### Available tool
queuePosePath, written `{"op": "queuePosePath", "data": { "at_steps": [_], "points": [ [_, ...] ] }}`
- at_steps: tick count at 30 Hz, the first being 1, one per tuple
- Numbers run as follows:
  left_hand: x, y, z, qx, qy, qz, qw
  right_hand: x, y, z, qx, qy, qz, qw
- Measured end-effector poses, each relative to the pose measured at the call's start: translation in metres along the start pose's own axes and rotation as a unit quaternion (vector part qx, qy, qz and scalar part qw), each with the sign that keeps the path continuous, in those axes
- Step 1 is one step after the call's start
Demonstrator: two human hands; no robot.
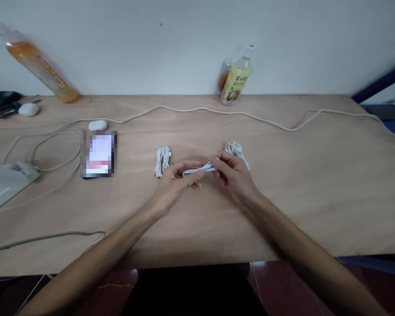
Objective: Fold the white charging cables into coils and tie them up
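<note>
Pinching a white cable bundle (pixel 207 167) in left hand (pixel 173 183) and right hand (pixel 239 179), over the worktop (pixel 200 228), about midway between front and back edges. Beyond, can see a second bundle (pixel 163 161) by the left, a third bundle (pixel 235 149) behind the right; at the back edge, a yellow-labelled bottle (pixel 236 82).

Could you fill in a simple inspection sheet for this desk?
Surface: wooden tabletop.
Job's things: held white bundle; left bundle and right bundle lie on the tabletop.
Clutter: phone, orange-drink bottle, yellow-labelled bottle.
Hands: left hand and right hand both grip the held white bundle.
Cables: long white cable across the back; another cable at front left.
Surroundings: pale wall behind, reddish floor below.
</note>
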State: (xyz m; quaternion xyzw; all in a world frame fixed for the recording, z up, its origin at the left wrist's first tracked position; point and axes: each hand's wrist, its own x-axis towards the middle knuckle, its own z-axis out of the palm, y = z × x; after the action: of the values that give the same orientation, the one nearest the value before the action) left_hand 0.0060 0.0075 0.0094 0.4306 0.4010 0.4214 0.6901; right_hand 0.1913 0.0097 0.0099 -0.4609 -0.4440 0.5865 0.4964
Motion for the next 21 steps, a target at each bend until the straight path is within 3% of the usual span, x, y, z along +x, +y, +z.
{"op": "queuePosePath", "data": {
  "at_steps": [6,13,21],
  "points": [
    [0.0007,0.0001,-0.0009,0.096,0.018,0.099,0.990,-0.0026,-0.0049,0.0034,0.046,-0.003,0.020,0.999],
    [-0.0015,0.0035,-0.0006,0.131,0.042,0.113,0.984,-0.0030,-0.0053,0.0044,0.057,-0.011,0.048,0.997],
    [0.0007,0.0014,-0.0041,0.173,0.034,0.115,0.978,-0.0011,-0.0012,0.0052,0.046,0.005,0.036,0.998]
  ]
}}
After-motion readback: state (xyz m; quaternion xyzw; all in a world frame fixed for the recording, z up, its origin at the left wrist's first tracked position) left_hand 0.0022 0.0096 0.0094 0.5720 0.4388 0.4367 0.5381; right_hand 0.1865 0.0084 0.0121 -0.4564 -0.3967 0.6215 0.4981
